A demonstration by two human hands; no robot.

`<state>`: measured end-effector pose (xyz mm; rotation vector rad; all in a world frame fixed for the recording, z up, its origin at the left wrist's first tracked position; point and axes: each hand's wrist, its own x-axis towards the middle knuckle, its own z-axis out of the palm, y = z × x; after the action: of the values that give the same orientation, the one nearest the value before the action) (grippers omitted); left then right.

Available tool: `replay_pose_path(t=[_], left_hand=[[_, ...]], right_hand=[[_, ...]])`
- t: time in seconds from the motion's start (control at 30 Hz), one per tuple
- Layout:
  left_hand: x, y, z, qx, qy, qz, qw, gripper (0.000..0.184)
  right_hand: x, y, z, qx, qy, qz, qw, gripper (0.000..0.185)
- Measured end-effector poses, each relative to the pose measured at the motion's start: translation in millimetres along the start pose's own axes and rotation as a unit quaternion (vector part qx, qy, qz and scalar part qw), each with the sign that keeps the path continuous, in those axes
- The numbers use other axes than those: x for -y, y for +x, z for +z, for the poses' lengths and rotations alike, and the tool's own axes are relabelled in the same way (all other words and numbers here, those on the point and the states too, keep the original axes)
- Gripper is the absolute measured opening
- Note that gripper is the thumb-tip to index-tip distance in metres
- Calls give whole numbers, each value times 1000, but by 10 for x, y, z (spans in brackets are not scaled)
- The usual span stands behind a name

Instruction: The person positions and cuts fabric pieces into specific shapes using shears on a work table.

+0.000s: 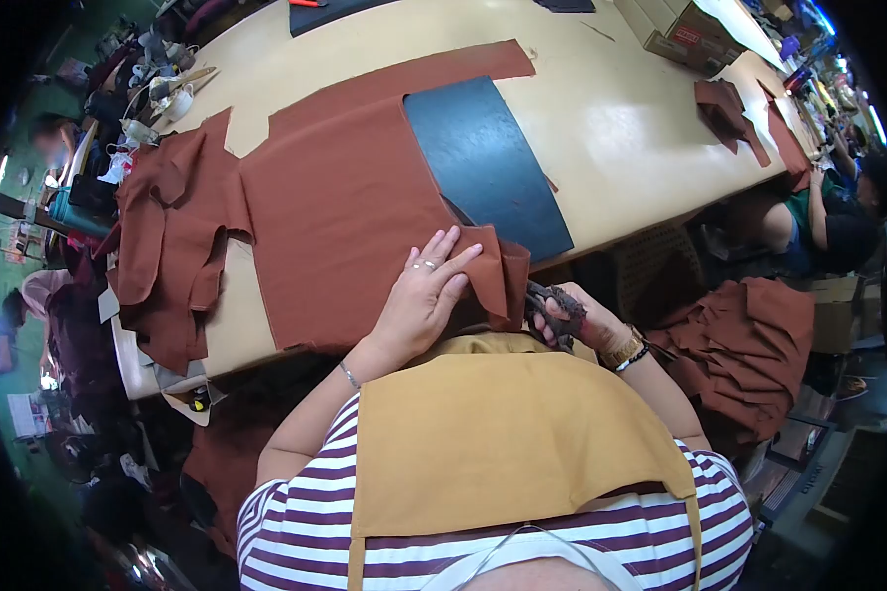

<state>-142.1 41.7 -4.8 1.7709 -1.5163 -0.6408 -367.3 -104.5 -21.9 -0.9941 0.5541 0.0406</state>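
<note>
Rust-brown fabric (pixel 340 231) lies flat across the table in front of me, its near right corner folded and bunched. My left hand (pixel 424 286) rests on that fabric with fingers spread, a ring on one finger. At the table's near edge my right hand (pixel 583 320) is closed round the dark, wrapped handles of a pair of scissors (pixel 556 313). The folded cloth hides most of the blades; a dark sliver shows at the fabric's edge. Partly under the fabric is a dark blue-green board (pixel 493 158).
Crumpled brown cloth (pixel 172 246) lies at the left end of the pale table (pixel 621 128). A cardboard box (pixel 675 34) stands at the back right. More brown fabric (pixel 744 355) is heaped low on my right. Another person (pixel 838 222) sits at the far right.
</note>
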Motion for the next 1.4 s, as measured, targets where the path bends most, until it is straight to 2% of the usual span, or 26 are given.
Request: replay_pose_path(t=[0.27, 0.47, 0.57, 0.67, 0.77, 0.87, 1.17, 1.3, 1.4], left_hand=[[-17, -13, -16, -4, -13, 0, 1000, 37], [-9, -10, -20, 0, -15, -2, 1000, 37], [-9, -5, -19, 0, -18, -2, 1000, 37], [-8, -10, -25, 0, -18, 0, 1000, 37], [0, -8, -26, 5, -13, 5, 1000, 37], [5, -12, -26, 6, -14, 6, 1000, 37], [-4, -9, -13, 4, -25, -4, 1000, 37], [-23, 6, -13, 6, -36, -4, 999, 37], [-57, -7, -21, 17, -41, -7, 999, 37]], right_hand=[[76, 2, -62, 5, -79, 11, 997, 29], [57, -33, -15, -9, -56, -2, 998, 25], [27, -47, -85, -2, -89, 10, 996, 24], [15, -58, -150, 13, -52, 22, 998, 37], [93, -35, -90, 13, -51, 24, 998, 35], [91, 5, -56, 1, -86, 12, 996, 25], [19, -44, -78, 4, -90, 3, 996, 22], [10, 2, -81, 3, -20, -11, 1000, 23], [61, 59, -90, -1, -74, 3, 997, 23]])
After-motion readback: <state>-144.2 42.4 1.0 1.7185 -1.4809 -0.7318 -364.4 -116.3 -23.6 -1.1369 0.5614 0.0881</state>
